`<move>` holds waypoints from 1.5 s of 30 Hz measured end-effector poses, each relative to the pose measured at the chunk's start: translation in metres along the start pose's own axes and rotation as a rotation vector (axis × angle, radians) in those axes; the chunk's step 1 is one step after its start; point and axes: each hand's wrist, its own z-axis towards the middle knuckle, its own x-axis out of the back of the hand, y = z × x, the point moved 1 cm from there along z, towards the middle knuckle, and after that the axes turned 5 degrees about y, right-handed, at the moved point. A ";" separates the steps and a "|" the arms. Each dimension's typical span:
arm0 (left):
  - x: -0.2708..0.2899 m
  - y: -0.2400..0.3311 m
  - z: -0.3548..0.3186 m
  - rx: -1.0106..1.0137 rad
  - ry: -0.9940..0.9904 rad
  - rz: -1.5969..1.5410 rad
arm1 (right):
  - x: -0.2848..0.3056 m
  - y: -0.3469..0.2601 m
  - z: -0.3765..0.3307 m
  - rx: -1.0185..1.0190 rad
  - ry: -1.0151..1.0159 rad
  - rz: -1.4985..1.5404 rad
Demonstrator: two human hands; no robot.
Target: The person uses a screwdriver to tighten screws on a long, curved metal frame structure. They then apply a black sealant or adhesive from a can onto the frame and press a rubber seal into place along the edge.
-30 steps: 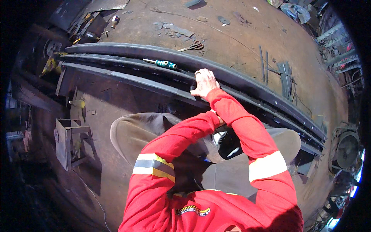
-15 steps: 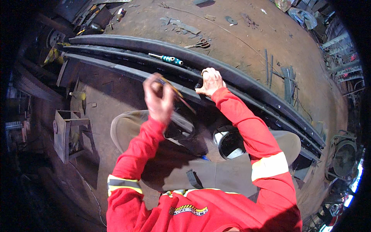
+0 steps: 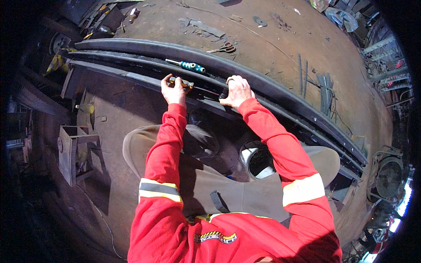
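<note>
My left hand (image 3: pixel 173 91) grips the handle of a screwdriver (image 3: pixel 188 84) whose shaft runs right along a long dark metal rail (image 3: pixel 280 98). My right hand (image 3: pixel 237 91) rests on the same rail at the shaft's tip, fingers curled over a small part I cannot make out. A second screwdriver with a green handle (image 3: pixel 191 66) lies loose on the rail just beyond my hands. Both my sleeves are red with reflective bands.
The rail lies on a rusty metal floor (image 3: pixel 272 39) with scissors (image 3: pixel 222 49), scrap strips and thin rods (image 3: pixel 322 90). A small metal box frame (image 3: pixel 72 151) stands to my left. A round white-rimmed container (image 3: pixel 258 161) sits between my knees. A fan (image 3: pixel 388 177) is at the right.
My left hand came up holding the screwdriver, then moved down onto the rail beside my right hand. My right hand stayed on the rail.
</note>
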 end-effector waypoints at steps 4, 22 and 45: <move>0.004 0.000 0.000 0.078 0.000 -0.024 | 0.000 0.000 0.000 -0.004 0.015 -0.001; 0.013 -0.002 0.009 0.069 -0.104 -0.013 | 0.000 -0.001 0.000 -0.011 0.003 0.014; 0.007 -0.002 0.004 0.181 -0.191 -0.006 | 0.000 -0.003 0.000 -0.003 0.015 -0.005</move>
